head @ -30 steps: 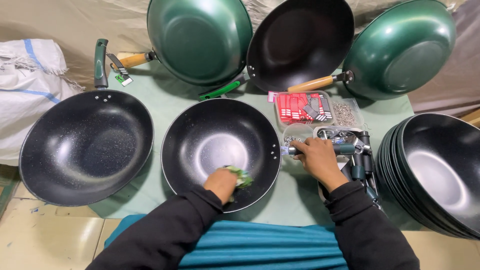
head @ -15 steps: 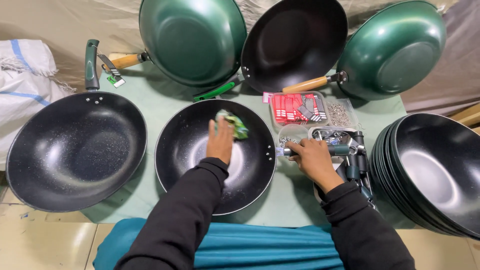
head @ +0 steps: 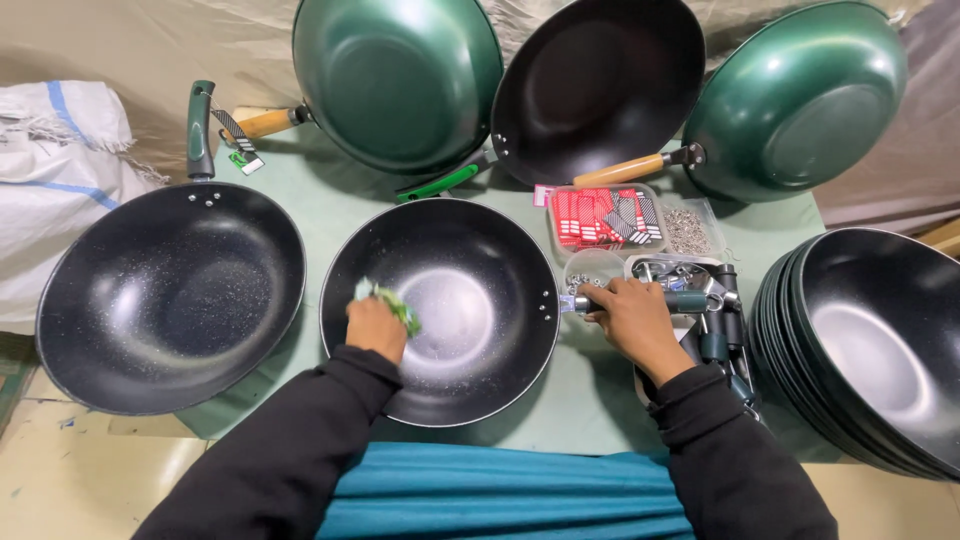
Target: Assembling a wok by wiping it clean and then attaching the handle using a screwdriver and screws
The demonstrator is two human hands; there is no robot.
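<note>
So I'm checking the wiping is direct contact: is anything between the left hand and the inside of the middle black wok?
Yes. A crumpled green cloth sits under the left hand, pressed against the inner left wall of the middle black wok. Nothing else lies inside it. The right hand holds the metal stub at its right rim.

Centre wok hemmed in — left wok close beside its rim, leaning woks behind, tray and parts to the right, wok stack beyond — bare cloth perhaps passable between rims.
</note>
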